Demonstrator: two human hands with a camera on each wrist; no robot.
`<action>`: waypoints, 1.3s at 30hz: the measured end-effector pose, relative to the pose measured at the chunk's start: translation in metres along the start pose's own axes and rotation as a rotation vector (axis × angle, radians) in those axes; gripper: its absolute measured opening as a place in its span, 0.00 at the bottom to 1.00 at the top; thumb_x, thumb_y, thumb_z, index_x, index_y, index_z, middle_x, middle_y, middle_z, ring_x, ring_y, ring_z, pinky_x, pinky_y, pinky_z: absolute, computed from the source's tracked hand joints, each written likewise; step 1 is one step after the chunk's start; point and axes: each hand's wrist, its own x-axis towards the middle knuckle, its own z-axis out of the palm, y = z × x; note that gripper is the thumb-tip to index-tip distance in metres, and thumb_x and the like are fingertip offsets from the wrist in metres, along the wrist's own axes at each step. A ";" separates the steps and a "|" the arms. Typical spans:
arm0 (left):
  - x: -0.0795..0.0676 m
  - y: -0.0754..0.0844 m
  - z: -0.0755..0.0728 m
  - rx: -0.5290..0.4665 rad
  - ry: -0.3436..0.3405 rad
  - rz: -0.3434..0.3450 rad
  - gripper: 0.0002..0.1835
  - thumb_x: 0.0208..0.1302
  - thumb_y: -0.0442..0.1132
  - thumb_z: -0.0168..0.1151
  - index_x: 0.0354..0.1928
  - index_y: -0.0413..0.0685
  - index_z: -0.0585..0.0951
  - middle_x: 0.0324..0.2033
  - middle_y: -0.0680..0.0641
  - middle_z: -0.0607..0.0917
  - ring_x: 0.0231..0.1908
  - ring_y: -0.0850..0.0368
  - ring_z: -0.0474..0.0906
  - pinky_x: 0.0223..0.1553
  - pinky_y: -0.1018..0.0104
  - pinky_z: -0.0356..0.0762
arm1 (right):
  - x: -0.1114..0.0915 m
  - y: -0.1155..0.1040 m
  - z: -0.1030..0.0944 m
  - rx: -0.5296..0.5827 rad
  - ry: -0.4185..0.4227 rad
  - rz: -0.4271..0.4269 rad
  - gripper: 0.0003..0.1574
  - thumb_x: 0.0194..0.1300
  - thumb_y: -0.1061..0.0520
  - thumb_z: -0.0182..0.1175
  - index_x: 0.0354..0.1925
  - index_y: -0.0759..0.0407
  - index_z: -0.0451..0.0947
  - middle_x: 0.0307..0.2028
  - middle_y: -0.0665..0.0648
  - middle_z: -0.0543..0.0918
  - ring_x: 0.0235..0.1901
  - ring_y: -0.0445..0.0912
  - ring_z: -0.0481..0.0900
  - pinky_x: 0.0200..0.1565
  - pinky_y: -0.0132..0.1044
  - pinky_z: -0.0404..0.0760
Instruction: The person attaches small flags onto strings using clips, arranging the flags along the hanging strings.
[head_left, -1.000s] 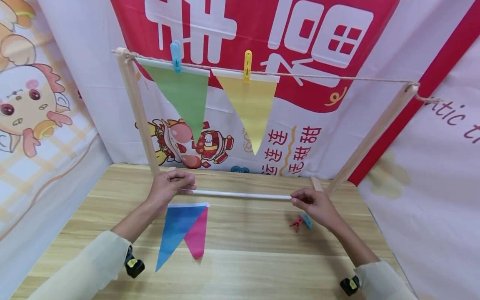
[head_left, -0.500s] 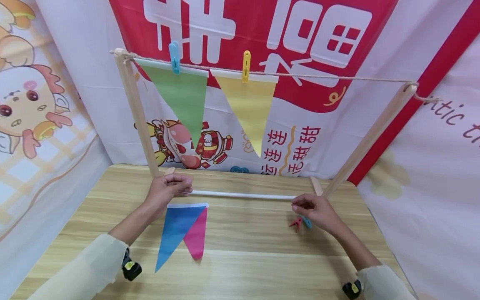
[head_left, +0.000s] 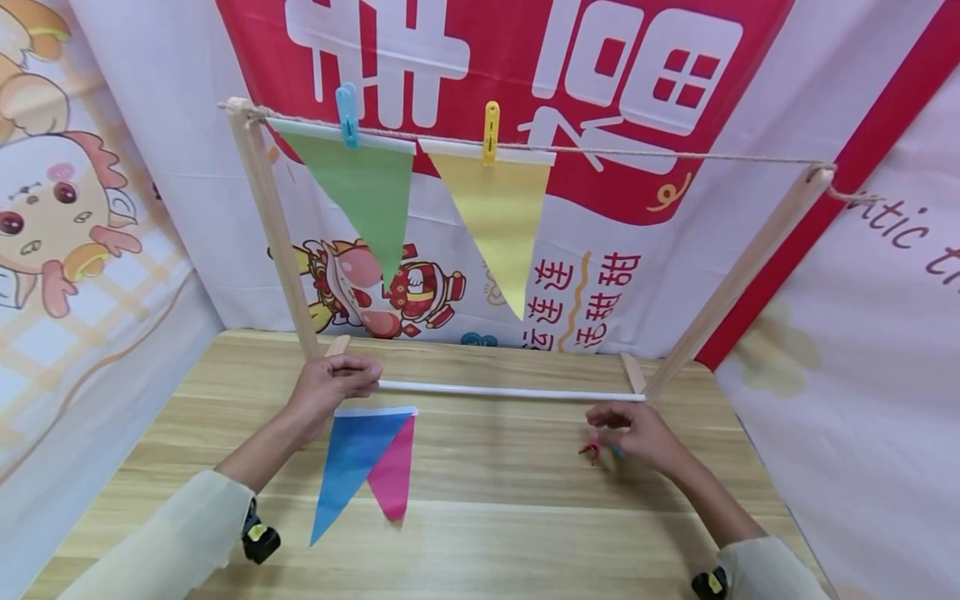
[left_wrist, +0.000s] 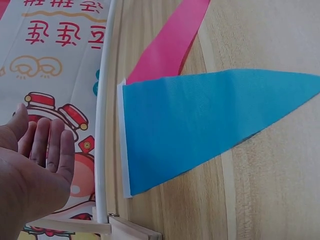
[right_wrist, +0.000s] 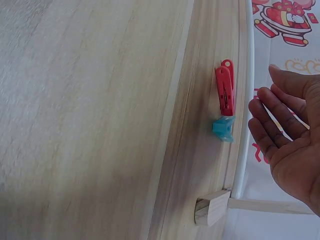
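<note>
A white rod [head_left: 487, 389] spans low between two upright wooden posts. My left hand [head_left: 335, 385] is by its left end in the head view. In the left wrist view that hand [left_wrist: 37, 170] has loosely bent fingers with nothing between them, apart from the rod [left_wrist: 103, 100]. My right hand [head_left: 633, 429] hovers over a red clothespin [head_left: 591, 452] and a blue clothespin [head_left: 617, 451], partly hiding the blue one. The right wrist view shows this hand [right_wrist: 295, 135] relaxed and holding nothing, near the red clothespin [right_wrist: 226, 90] and blue clothespin [right_wrist: 223, 129].
A blue pennant [head_left: 356, 458] overlaps a pink pennant [head_left: 393, 479] on the wooden table [head_left: 510, 533]. Green [head_left: 371, 192] and yellow pennants [head_left: 502, 208] hang by clothespins from a twine [head_left: 675, 154] tied between the left post [head_left: 273, 233] and right post [head_left: 738, 283].
My right hand has let go of the white rod and dropped slightly toward the clothespins; the rod's right end now shows. My left hand has shifted slightly left and down.
</note>
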 end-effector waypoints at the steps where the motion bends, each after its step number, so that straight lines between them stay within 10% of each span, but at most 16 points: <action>1: 0.001 -0.001 0.000 0.007 0.002 -0.002 0.24 0.80 0.47 0.73 0.67 0.39 0.86 0.50 0.51 0.95 0.51 0.57 0.96 0.64 0.54 0.93 | -0.001 0.001 0.000 0.002 -0.002 0.001 0.19 0.73 0.62 0.76 0.59 0.69 0.89 0.52 0.66 0.95 0.53 0.58 0.94 0.58 0.47 0.93; 18: 0.007 -0.012 0.001 0.165 -0.007 -0.065 0.21 0.79 0.47 0.74 0.65 0.44 0.88 0.56 0.47 0.95 0.62 0.44 0.91 0.68 0.51 0.91 | -0.008 0.011 -0.001 -0.040 -0.064 0.039 0.30 0.65 0.57 0.84 0.62 0.64 0.88 0.56 0.62 0.94 0.59 0.59 0.91 0.67 0.62 0.89; 24: 0.007 -0.016 0.000 0.224 0.006 -0.039 0.23 0.78 0.48 0.75 0.65 0.43 0.88 0.59 0.42 0.93 0.56 0.53 0.92 0.68 0.50 0.91 | -0.009 0.012 0.001 -0.073 -0.075 0.080 0.32 0.62 0.51 0.87 0.61 0.58 0.90 0.54 0.55 0.95 0.62 0.57 0.87 0.72 0.65 0.82; 39: 0.008 -0.021 -0.002 0.280 -0.011 -0.052 0.19 0.77 0.36 0.76 0.65 0.39 0.87 0.58 0.36 0.92 0.49 0.57 0.92 0.60 0.58 0.94 | -0.005 0.014 0.009 -0.220 -0.124 -0.143 0.30 0.57 0.57 0.89 0.57 0.56 0.93 0.50 0.50 0.96 0.52 0.50 0.90 0.62 0.50 0.89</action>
